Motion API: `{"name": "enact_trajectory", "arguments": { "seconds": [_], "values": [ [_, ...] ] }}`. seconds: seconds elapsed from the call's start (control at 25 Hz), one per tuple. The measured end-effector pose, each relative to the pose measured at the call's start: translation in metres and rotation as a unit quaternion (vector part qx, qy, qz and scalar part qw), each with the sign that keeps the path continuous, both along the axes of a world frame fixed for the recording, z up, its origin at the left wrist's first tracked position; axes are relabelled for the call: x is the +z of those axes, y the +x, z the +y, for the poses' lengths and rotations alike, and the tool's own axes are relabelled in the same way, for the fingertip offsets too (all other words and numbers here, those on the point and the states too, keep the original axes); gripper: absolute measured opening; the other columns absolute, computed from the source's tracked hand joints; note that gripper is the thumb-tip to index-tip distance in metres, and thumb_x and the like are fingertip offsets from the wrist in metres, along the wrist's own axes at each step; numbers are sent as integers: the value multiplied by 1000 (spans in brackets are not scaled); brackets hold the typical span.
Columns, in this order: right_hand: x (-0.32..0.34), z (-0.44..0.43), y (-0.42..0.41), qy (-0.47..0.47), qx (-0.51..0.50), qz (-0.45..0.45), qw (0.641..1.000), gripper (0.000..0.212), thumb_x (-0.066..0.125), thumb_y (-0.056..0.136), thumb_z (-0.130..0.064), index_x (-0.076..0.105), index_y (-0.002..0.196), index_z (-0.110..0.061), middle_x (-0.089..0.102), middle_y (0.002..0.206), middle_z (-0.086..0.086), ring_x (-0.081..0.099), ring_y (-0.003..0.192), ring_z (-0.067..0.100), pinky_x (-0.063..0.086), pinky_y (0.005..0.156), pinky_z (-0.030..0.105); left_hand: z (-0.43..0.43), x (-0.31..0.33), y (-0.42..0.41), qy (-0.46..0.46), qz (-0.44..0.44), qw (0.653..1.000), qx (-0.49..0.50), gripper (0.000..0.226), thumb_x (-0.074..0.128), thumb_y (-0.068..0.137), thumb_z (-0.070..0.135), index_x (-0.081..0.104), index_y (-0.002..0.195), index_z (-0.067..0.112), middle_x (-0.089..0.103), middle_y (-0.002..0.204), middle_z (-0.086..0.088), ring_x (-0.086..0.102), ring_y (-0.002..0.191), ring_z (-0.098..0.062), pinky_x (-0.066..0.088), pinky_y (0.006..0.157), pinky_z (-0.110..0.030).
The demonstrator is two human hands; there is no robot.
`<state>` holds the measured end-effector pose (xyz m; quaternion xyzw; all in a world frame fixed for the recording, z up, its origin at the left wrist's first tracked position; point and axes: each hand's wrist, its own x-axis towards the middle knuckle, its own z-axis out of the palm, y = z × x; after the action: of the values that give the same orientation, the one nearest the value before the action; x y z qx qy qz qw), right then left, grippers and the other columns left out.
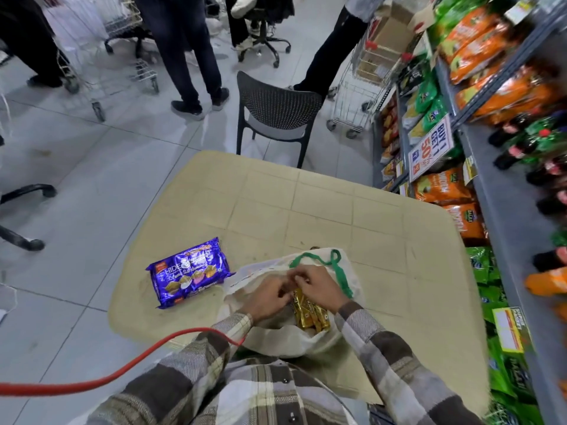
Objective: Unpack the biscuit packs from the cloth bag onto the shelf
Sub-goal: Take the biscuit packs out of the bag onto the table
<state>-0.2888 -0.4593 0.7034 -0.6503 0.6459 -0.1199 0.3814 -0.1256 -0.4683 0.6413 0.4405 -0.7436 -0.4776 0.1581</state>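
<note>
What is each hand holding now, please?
Left hand: fingers pinch the gold pack at its top end.
Right hand: fingers grip the same gold pack.

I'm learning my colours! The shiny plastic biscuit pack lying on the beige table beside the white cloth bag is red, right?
No, not red. The head view shows the shiny plastic biscuit pack is purple. It does lie on the beige table beside the white cloth bag.
</note>
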Motion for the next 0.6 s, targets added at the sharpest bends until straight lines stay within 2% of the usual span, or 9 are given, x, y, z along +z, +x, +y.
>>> {"name": "enact_trajectory", "arguments": {
  "seconds": [0.08,0.16,0.24,0.32,0.4,0.48,0.56,0.6],
  "values": [
    [-2,5,-12,-45,-6,25,999,38,47,95,-8,65,127,-16,70,123,4,63,113,17,47,104,33,-7,7,-13,-18,3,1000,10,37,50,85,15,65,119,16,67,120,-5,59,112,-17,44,102,-34],
    [-4,10,-28,-81,20,60,995,47,46,95,-10,52,140,-22,61,136,3,55,126,17,43,110,37,-18,14,-25,-58,-16,998,15,46,51,91,12,54,137,12,54,138,-9,47,129,-20,33,115,-34],
    [-4,17,-44,-67,56,160,983,54,47,99,-22,35,151,-28,43,153,8,39,140,25,37,115,42,-30,18,-34,-86,-36,996,15,51,50,95,13,43,146,11,42,148,-10,38,138,-22,27,119,-33],
    [-9,29,-65,-42,73,255,963,56,47,100,-26,29,153,-34,23,163,10,24,148,29,33,115,43,-45,18,-44,-83,-59,995,-14,56,49,97,14,35,151,14,33,155,-9,31,142,-21,24,120,-34],
    [-16,46,-87,-21,68,302,951,59,49,97,-19,31,150,-39,13,165,7,18,150,27,30,114,44,-59,17,-52,-80,-86,992,-55,56,50,96,12,36,150,17,33,155,-8,33,142,-23,28,119,-37],
    [-23,63,-105,4,13,308,951,53,48,97,-20,39,145,-41,17,164,6,22,149,26,32,113,43,-70,16,-59,-90,-111,986,-87,42,53,95,13,49,136,13,43,145,-8,45,132,-26,38,111,-39],
    [-28,77,-114,29,-58,294,953,41,44,100,-33,47,141,-37,26,161,6,29,145,27,35,110,44,-74,15,-65,-101,-141,980,-101,24,57,94,17,55,117,11,50,131,-6,55,117,-28,46,99,-38],
    [-31,81,-115,51,-92,277,955,44,42,99,-45,45,142,-35,27,160,7,31,142,29,35,110,46,-75,14,-68,-107,-152,976,-108,21,59,93,17,56,113,11,50,130,-6,56,115,-28,47,97,-38]
  ]
}}
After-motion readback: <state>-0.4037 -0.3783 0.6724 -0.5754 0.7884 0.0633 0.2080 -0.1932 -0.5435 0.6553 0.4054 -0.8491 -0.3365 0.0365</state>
